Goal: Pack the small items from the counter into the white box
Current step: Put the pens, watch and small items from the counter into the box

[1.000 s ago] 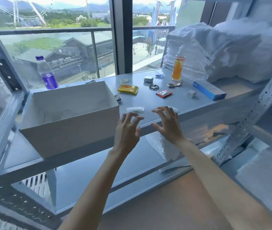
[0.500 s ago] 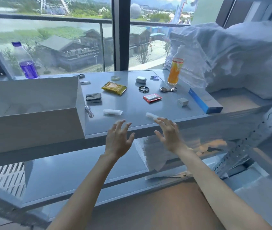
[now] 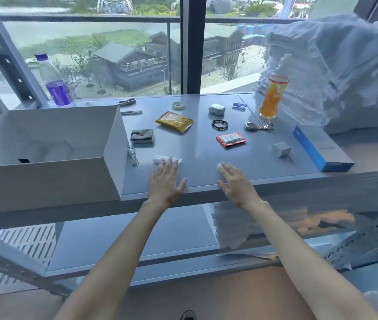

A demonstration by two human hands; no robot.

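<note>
Both hands lie flat over the grey surface (image 3: 197, 155), fingers spread wide, gripping nothing. The left hand (image 3: 166, 181) half-covers a small white packet (image 3: 158, 159); the right hand (image 3: 236, 183) hides nearly all of another white item (image 3: 218, 166), unidentifiable. The white box (image 3: 111, 144) stands open at left, cut off by the frame.

Grey counter (image 3: 197, 158), white box (image 3: 49, 176) at left, yellow packet (image 3: 174, 121), watch (image 3: 257, 127), blue carton (image 3: 321, 147)
</note>
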